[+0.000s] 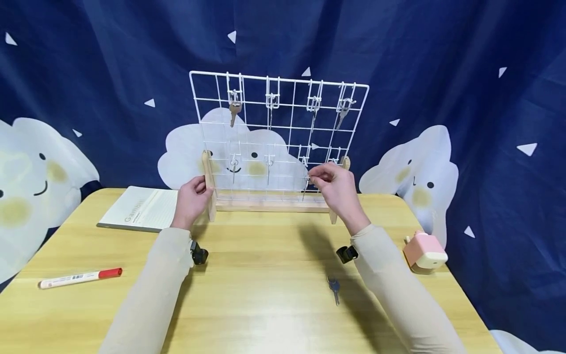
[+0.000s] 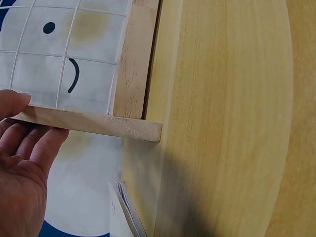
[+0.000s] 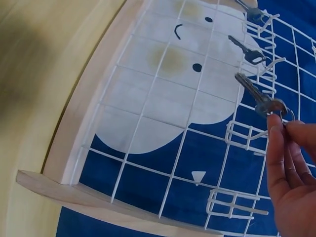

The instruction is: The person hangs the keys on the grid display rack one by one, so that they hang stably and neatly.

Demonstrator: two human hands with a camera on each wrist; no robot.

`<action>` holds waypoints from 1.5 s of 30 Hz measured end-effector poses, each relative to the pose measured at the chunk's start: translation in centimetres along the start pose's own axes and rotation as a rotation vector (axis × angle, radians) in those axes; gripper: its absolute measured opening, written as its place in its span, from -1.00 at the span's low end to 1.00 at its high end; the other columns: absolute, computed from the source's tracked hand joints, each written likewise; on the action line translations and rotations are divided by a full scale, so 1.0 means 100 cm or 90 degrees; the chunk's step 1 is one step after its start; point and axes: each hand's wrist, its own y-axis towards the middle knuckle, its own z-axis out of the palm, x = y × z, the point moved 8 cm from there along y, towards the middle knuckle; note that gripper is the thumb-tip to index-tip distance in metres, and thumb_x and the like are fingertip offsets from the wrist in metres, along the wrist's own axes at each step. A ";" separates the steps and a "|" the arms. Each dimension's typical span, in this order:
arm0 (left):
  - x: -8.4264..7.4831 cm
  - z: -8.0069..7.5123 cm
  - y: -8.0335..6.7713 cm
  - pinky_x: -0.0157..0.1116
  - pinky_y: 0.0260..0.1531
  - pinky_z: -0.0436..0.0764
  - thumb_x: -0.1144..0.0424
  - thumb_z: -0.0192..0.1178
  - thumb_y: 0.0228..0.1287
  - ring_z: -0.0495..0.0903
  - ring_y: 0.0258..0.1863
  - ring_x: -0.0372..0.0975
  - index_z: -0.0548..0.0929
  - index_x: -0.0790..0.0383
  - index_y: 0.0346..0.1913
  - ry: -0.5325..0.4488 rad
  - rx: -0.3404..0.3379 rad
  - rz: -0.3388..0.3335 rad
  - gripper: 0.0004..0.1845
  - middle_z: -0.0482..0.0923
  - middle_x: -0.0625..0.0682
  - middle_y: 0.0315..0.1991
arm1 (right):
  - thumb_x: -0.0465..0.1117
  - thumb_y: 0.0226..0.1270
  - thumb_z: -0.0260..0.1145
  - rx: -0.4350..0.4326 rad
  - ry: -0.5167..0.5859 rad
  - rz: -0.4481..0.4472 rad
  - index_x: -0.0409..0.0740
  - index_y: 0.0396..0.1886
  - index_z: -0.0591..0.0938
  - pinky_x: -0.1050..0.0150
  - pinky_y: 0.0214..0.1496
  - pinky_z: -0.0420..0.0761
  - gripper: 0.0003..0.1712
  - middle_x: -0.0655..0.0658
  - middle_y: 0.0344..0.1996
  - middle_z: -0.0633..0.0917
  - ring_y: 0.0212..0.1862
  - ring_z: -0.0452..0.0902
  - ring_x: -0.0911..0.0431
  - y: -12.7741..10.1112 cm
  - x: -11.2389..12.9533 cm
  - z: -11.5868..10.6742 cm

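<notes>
White wire grid rack (image 1: 283,132): thin metal rods, smooth coated finish, slight sheen. Pale wooden rack base (image 1: 269,205): unvarnished-looking wood, matt, fine grain, sawn ends plain in the left wrist view. Small silver key (image 3: 254,94) pinched by right hand (image 1: 338,189): bare metal, dull shine. Yellow wooden tabletop (image 1: 265,295): smooth, satin gloss. Dark blue backdrop cloth (image 1: 442,59): matt, creased fabric. Pink box-shaped gadget (image 1: 425,251): smooth plastic. Beige sleeves (image 1: 155,285): soft knit cloth.
</notes>
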 end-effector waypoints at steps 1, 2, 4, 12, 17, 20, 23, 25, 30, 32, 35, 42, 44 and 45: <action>0.001 0.000 -0.001 -0.20 0.20 0.49 0.41 0.09 0.39 0.49 0.20 0.04 0.41 0.49 0.32 0.002 -0.001 0.000 -0.53 0.47 0.36 0.20 | -0.47 0.19 0.40 -0.005 -0.003 -0.002 -0.26 -0.32 0.76 0.43 -0.32 0.62 -0.90 -0.11 -0.37 0.72 -0.35 0.65 0.13 0.001 0.000 0.001; 0.003 0.000 -0.002 -0.20 0.20 0.50 0.41 0.09 0.39 0.49 0.19 0.04 0.41 0.49 0.32 0.004 -0.002 -0.001 -0.53 0.47 0.36 0.19 | -0.47 0.19 0.39 -0.010 -0.003 -0.003 -0.26 -0.32 0.76 0.43 -0.32 0.62 -0.89 -0.10 -0.37 0.72 -0.35 0.65 0.13 0.002 -0.001 0.001; 0.004 0.000 -0.004 -0.21 0.19 0.50 0.42 0.09 0.39 0.49 0.19 0.05 0.41 0.50 0.31 0.001 -0.002 0.000 -0.53 0.47 0.37 0.19 | -0.46 0.19 0.39 -0.023 -0.008 -0.001 -0.25 -0.31 0.77 0.43 -0.33 0.61 -0.89 -0.09 -0.38 0.71 -0.35 0.65 0.15 0.004 -0.002 0.002; 0.000 -0.001 -0.002 -0.21 0.19 0.50 0.43 0.09 0.39 0.48 0.19 0.08 0.38 0.52 0.33 0.006 0.004 0.014 -0.52 0.45 0.39 0.20 | -0.44 0.20 0.38 -0.074 0.000 -0.007 -0.24 -0.32 0.77 0.46 -0.36 0.59 -0.90 -0.11 -0.35 0.71 -0.34 0.66 0.14 0.014 -0.001 -0.002; -0.001 0.001 0.000 -0.20 0.18 0.51 0.45 0.09 0.39 0.48 0.19 0.09 0.37 0.52 0.34 0.000 0.007 0.015 -0.51 0.45 0.40 0.20 | -0.45 0.22 0.35 -0.074 -0.010 -0.003 -0.26 -0.30 0.76 0.46 -0.36 0.58 -0.89 -0.16 -0.32 0.71 -0.34 0.65 0.13 0.019 -0.003 0.002; -0.001 0.001 0.001 -0.22 0.17 0.52 0.44 0.10 0.39 0.50 0.18 0.08 0.39 0.50 0.32 -0.002 0.002 0.014 -0.53 0.47 0.39 0.18 | -0.48 0.21 0.33 -0.079 -0.027 -0.003 -0.28 -0.30 0.75 0.42 -0.34 0.57 -0.87 -0.16 -0.34 0.69 -0.34 0.62 0.10 0.021 -0.006 0.004; 0.000 0.002 0.001 -0.23 0.16 0.52 0.43 0.11 0.39 0.50 0.18 0.06 0.41 0.49 0.32 -0.004 0.001 0.011 -0.53 0.48 0.37 0.18 | -0.47 0.21 0.32 -0.092 -0.053 -0.009 -0.28 -0.33 0.75 0.39 -0.32 0.55 -0.88 -0.15 -0.37 0.69 -0.35 0.60 0.10 0.022 -0.008 0.004; 0.001 0.001 0.000 -0.24 0.16 0.52 0.42 0.11 0.39 0.51 0.17 0.05 0.42 0.48 0.31 -0.002 -0.003 0.008 -0.54 0.49 0.36 0.18 | -0.47 0.21 0.33 -0.104 -0.064 -0.014 -0.26 -0.35 0.75 0.36 -0.31 0.56 -0.89 -0.12 -0.38 0.68 -0.36 0.60 0.10 0.022 -0.009 0.005; 0.003 0.001 0.000 -0.22 0.17 0.52 0.43 0.10 0.39 0.51 0.17 0.06 0.41 0.49 0.32 -0.009 0.000 0.008 -0.53 0.48 0.37 0.17 | -0.47 0.19 0.34 -0.123 -0.065 -0.016 -0.24 -0.38 0.74 0.31 -0.26 0.51 -0.89 -0.08 -0.43 0.64 -0.39 0.56 0.09 0.022 -0.009 0.006; 0.002 0.001 0.000 -0.22 0.17 0.52 0.43 0.10 0.39 0.50 0.18 0.06 0.40 0.50 0.32 -0.014 0.003 0.009 -0.53 0.48 0.38 0.18 | -0.48 0.18 0.33 -0.128 -0.061 -0.014 -0.25 -0.38 0.73 0.30 -0.26 0.50 -0.89 -0.09 -0.44 0.64 -0.39 0.56 0.07 0.022 -0.009 0.005; 0.001 0.001 0.000 -0.22 0.17 0.52 0.43 0.10 0.39 0.50 0.18 0.06 0.40 0.50 0.32 -0.018 0.002 0.007 -0.53 0.48 0.38 0.18 | -0.48 0.19 0.33 -0.125 -0.049 -0.011 -0.27 -0.38 0.73 0.30 -0.30 0.51 -0.91 -0.11 -0.43 0.64 -0.39 0.56 0.06 0.022 -0.009 0.006; 0.003 0.002 -0.002 -0.24 0.18 0.50 0.44 0.10 0.40 0.47 0.21 0.07 0.37 0.50 0.34 -0.024 0.009 -0.014 -0.51 0.44 0.39 0.21 | -0.43 0.21 0.36 -0.102 -0.036 0.016 -0.26 -0.32 0.71 0.36 -0.31 0.51 -0.94 -0.10 -0.37 0.64 -0.36 0.56 0.08 0.016 -0.014 0.007; 0.003 0.002 -0.002 -0.24 0.18 0.50 0.45 0.10 0.39 0.47 0.21 0.08 0.36 0.51 0.34 -0.025 0.008 -0.014 -0.51 0.44 0.40 0.21 | -0.42 0.22 0.35 -0.096 -0.035 0.020 -0.25 -0.31 0.70 0.38 -0.33 0.52 -0.93 -0.09 -0.38 0.64 -0.37 0.56 0.10 0.013 -0.014 0.007; 0.003 0.001 -0.002 -0.25 0.18 0.51 0.45 0.10 0.39 0.47 0.21 0.08 0.37 0.51 0.34 -0.025 0.005 -0.014 -0.51 0.44 0.40 0.21 | -0.42 0.23 0.33 -0.093 -0.025 0.021 -0.25 -0.30 0.70 0.39 -0.34 0.56 -0.93 -0.09 -0.39 0.65 -0.38 0.57 0.11 0.012 -0.013 0.006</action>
